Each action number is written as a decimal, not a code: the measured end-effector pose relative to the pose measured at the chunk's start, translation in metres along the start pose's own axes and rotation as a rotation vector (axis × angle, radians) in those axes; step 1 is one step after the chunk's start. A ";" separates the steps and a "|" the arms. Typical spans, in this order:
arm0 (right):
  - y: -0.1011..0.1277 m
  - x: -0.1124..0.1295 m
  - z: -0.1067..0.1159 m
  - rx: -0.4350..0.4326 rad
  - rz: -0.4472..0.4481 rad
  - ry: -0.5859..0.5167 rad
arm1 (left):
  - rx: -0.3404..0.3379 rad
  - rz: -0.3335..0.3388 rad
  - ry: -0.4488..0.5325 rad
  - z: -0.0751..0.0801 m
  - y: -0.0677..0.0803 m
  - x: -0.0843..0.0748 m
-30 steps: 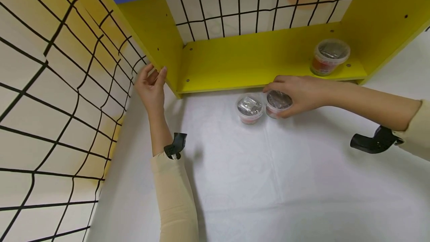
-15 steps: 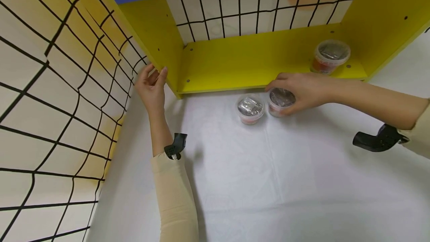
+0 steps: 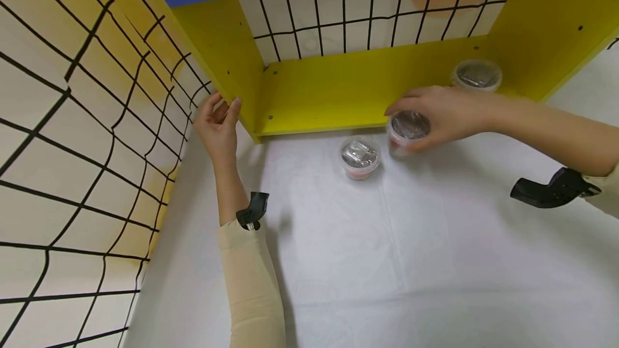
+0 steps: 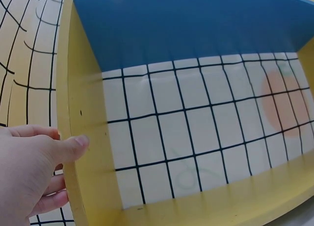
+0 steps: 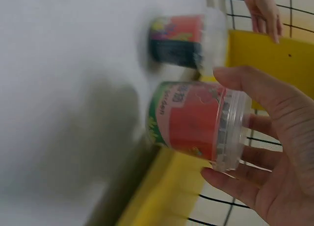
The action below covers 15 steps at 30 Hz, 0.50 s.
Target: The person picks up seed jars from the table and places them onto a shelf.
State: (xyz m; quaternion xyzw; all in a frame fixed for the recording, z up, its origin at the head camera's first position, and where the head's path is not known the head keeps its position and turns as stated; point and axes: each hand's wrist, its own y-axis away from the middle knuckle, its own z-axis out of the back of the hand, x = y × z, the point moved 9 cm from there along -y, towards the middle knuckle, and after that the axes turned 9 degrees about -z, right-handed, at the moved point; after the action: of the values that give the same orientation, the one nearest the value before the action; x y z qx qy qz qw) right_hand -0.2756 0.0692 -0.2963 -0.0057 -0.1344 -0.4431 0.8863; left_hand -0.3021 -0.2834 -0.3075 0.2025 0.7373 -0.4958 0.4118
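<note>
My right hand has its fingers and thumb curled around a red-labelled tub by its lid rim, at the centre right of the frame, just in front of the yellow shelf. My left hand grips the shelf's side panel, thumb in front, fingers behind. 1 tub sits on the white table, another on the shelf.
</note>
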 end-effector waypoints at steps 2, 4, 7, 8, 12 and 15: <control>-0.003 -0.001 0.007 0.014 0.002 0.003 | 0.005 -0.009 -0.003 0.000 0.000 -0.001; -0.007 -0.001 0.015 0.023 0.007 0.007 | 0.008 -0.012 -0.005 0.000 -0.001 -0.001; -0.016 -0.003 0.025 0.029 0.004 0.011 | 0.005 -0.007 -0.008 0.001 -0.001 0.000; -0.020 -0.003 0.028 0.032 0.005 0.004 | 0.005 -0.009 -0.016 0.001 -0.002 0.000; -0.035 -0.007 0.029 0.064 -0.003 -0.025 | -0.008 0.031 0.002 0.002 -0.001 0.002; -0.046 -0.011 0.026 0.091 -0.006 -0.025 | -0.017 0.067 0.021 0.002 -0.001 0.004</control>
State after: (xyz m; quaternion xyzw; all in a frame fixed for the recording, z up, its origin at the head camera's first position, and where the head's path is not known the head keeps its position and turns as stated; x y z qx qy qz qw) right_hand -0.3243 0.0534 -0.2789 0.0295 -0.1655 -0.4391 0.8826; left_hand -0.3038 -0.2857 -0.3104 0.2286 0.7386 -0.4732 0.4222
